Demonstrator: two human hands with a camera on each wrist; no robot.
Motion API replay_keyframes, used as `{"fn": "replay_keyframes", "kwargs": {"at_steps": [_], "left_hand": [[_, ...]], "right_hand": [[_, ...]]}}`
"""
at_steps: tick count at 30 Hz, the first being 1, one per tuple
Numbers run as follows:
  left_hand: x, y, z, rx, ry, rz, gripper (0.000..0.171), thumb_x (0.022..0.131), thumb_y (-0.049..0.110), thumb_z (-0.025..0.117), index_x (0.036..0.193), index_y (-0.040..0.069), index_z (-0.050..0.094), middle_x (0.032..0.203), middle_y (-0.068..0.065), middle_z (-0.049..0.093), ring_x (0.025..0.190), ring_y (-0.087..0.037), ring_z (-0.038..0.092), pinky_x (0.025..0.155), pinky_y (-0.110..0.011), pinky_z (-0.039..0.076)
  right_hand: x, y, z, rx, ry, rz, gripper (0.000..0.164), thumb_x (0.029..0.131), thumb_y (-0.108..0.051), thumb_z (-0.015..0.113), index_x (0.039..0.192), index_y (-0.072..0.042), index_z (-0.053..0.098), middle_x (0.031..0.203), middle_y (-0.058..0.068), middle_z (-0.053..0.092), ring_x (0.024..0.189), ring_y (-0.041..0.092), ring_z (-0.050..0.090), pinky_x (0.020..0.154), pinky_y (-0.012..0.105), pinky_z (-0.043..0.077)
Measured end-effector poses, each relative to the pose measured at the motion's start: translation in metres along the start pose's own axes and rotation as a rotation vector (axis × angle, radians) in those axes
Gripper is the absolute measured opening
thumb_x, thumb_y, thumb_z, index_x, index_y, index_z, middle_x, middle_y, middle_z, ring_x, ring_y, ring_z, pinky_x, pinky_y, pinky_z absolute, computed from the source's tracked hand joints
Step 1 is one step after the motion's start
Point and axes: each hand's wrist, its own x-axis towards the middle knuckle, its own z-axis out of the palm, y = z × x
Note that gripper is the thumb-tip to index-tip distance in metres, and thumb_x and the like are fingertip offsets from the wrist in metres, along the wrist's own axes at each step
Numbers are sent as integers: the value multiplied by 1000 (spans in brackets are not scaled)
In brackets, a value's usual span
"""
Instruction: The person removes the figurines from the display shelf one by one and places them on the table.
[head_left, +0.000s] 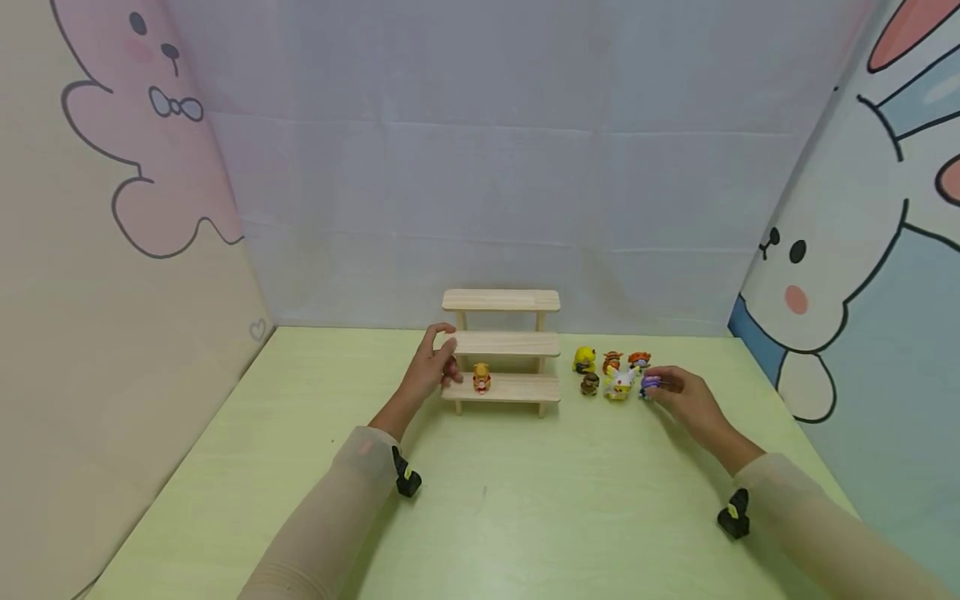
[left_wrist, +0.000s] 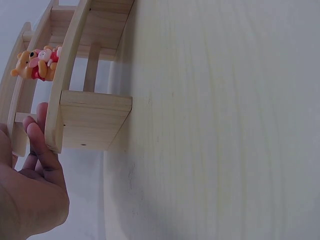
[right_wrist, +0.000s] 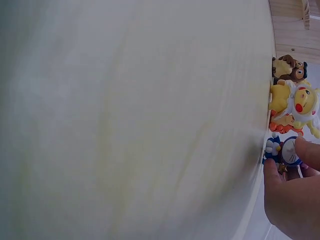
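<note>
My left hand [head_left: 429, 367] grips the left end of a three-tier wooden shelf [head_left: 506, 343], its fingers beside the middle and lowest boards. On the lowest board, near those fingers, a Winnie-the-Pooh figurine [head_left: 482, 380] stands upright; the left wrist view shows the bear [left_wrist: 22, 65] hugging a small pink figure. Over at the right, my right hand [head_left: 693, 408] pinches a blue-and-white cat figurine [right_wrist: 289, 151] with purple on top. The figurine's base is at or close to the table; I cannot tell if it touches. Fingers cover part of it.
Several figurines stand right of the shelf: an owl [head_left: 589, 384], a yellow one in a white hood [head_left: 619, 384], a yellow one [head_left: 584, 360], an orange one [head_left: 612, 362] and a red-topped one [head_left: 639, 360]. Walls enclose the pale green table [head_left: 525, 500].
</note>
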Motion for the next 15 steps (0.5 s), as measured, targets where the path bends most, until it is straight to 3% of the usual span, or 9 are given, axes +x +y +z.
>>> {"fn": "replay_keyframes", "kwargs": {"at_steps": [6, 15], "left_hand": [[11, -23, -1, 28, 29, 32, 45, 112, 30, 46, 151, 11, 36, 67, -5, 55, 56, -16, 65, 49, -22, 46], [10, -22, -1, 23, 25, 29, 47, 112, 31, 46, 151, 10, 34, 67, -7, 55, 56, -17, 65, 49, -23, 46]], "right_hand": [[0, 0, 1, 3, -22, 11, 42, 106, -12, 62, 143, 4, 53, 142, 28, 56, 130, 40, 55, 85, 10, 48], [2, 1, 2, -9, -32, 24, 42, 106, -14, 62, 143, 2, 54, 143, 27, 55, 132, 41, 55, 87, 11, 48]]}}
